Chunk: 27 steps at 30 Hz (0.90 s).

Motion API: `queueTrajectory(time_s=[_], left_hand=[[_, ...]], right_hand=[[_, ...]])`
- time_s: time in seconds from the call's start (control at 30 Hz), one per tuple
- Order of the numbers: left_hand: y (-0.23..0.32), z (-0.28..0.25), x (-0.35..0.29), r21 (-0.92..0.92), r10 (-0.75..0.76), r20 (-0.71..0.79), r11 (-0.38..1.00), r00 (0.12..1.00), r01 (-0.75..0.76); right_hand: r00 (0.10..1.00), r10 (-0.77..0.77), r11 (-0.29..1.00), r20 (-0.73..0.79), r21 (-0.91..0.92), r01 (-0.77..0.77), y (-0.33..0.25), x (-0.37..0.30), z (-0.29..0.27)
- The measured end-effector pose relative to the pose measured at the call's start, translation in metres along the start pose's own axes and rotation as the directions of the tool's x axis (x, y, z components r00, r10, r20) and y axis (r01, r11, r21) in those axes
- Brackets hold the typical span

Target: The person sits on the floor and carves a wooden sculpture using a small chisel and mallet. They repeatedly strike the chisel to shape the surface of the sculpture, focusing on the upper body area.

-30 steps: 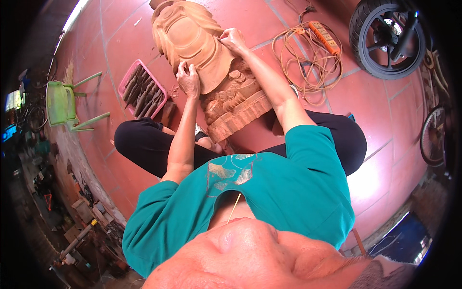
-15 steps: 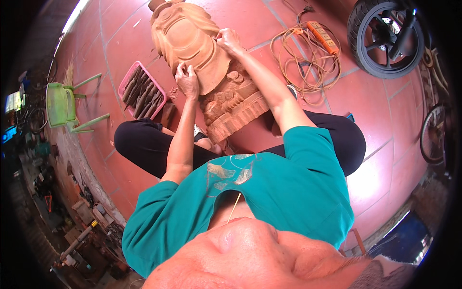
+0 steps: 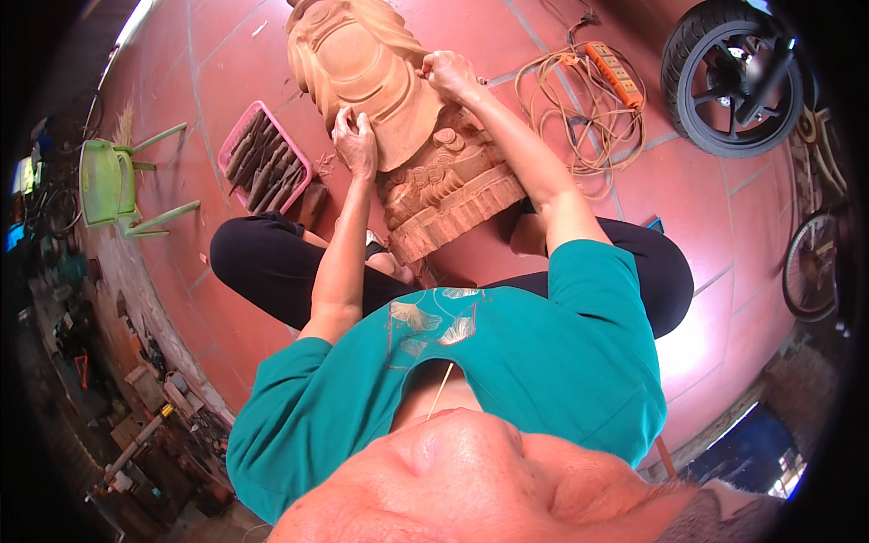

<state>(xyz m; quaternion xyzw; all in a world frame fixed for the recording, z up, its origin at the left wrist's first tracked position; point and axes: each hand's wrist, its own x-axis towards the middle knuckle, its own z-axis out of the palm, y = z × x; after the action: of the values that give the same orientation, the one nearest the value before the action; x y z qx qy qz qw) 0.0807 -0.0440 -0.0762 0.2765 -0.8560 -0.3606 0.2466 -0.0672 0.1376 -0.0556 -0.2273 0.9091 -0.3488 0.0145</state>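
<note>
A carved wooden statue with draped folds lies on the floor before me, its rough, deeply carved base toward my body. My left hand is at the left edge of the smooth, flared part, its fingers curled and pinched together. At the opposite edge my right hand is closed, the fingers bent in tightly. Both hands seem to touch the wood. Whatever is pinched in them, if anything, is too small or hidden to make out.
A pink basket of dark carving tools stands left of the statue, near a green chair. To the right lie a coiled cable, an orange power strip and a motorcycle wheel. My crossed legs flank the base.
The view has shifted slightly, so the statue sits a little higher in the picture. Both hands remain at the statue's two edges, still closed; the right one has turned slightly.
</note>
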Motion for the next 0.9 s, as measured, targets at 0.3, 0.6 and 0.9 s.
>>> queueTrajectory(time_s=[0.3,0.6,0.9], left_hand=[[-0.005,0.0,0.002,-0.018,0.045,-0.031,0.999,0.999,-0.046],[-0.002,0.003,0.001,0.001,0.026,-0.012,1.0,1.0,-0.026],[-0.004,-0.002,0.002,0.019,0.012,0.005,1.0,1.0,-0.012]], right_hand=[[0.958,-0.093,0.995,0.272,0.067,0.078,0.009,0.016,-0.019],[0.989,-0.05,0.997,0.14,-0.045,0.057,0.007,0.007,-0.012],[0.864,-0.133,0.984,0.486,0.166,0.058,0.01,0.014,-0.034]])
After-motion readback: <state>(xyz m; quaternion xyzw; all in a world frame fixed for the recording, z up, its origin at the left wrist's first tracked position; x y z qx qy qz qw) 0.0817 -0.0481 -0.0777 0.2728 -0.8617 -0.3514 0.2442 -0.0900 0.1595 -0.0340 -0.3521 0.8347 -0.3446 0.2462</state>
